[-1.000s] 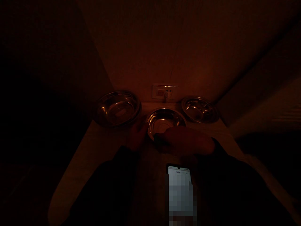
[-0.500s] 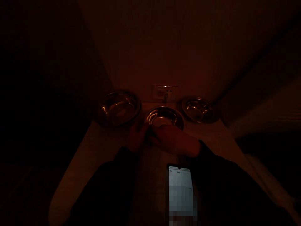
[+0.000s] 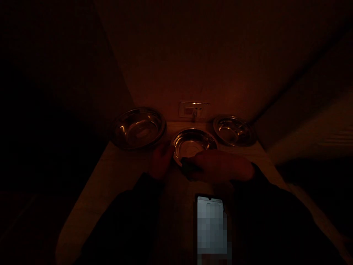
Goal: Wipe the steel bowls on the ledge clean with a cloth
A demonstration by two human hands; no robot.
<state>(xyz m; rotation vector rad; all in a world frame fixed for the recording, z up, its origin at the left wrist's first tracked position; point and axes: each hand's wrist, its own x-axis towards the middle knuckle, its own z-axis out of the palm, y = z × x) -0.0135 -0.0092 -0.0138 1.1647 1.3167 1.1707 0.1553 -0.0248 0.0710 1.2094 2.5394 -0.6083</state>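
Observation:
In dim reddish light, a shiny metal bowl [image 3: 190,147] sits on the table in front of me. My left hand [image 3: 161,160] grips its left rim, with the fingers partly lost in shadow. At the near rim, my right hand [image 3: 220,165] is closed on a dark, soft-looking cloth [image 3: 190,167], which touches the bowl's edge. Too little light falls on the cloth to show its colour or folds clearly.
A larger metal bowl [image 3: 138,130] stands at the back left, another metal bowl [image 3: 233,130] at the back right. Near me lies a lit phone [image 3: 211,224] on the wooden table [image 3: 91,195]. A wall socket [image 3: 194,109] with a plug is behind the bowls.
My right hand has moved right along the near rim, away from my left hand, and the dark cloth now shows. My left hand stays at the left rim.

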